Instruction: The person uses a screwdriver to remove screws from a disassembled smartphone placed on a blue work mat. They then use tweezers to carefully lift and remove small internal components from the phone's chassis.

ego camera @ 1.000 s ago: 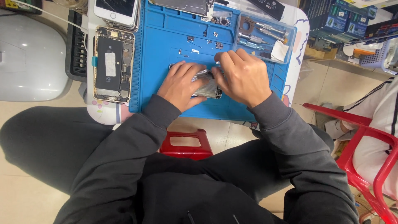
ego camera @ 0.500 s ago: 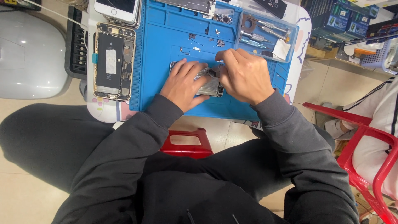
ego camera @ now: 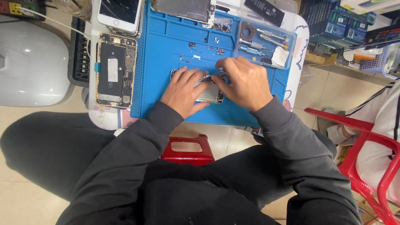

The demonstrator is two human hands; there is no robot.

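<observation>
A silver metal phone part (ego camera: 209, 93) lies on the blue work mat (ego camera: 166, 46), mostly covered by both hands. My left hand (ego camera: 185, 89) lies flat over its left side, fingers spread and pressing it down. My right hand (ego camera: 243, 83) grips its upper right edge, fingers curled together at the top of the part. Whether the right fingers pinch a small tool is hidden.
An opened phone body (ego camera: 115, 75) lies left of the mat, a cracked white phone (ego camera: 120, 14) above it. A clear tray (ego camera: 266, 39) with screwdrivers sits at the mat's upper right. Small screws (ego camera: 216, 41) dot the mat. A red chair (ego camera: 366, 150) and another person's sleeve (ego camera: 383, 108) are at right.
The view has shifted slightly. Both hands stay on the silver part; the right fingers have drawn closer to the part's top edge.
</observation>
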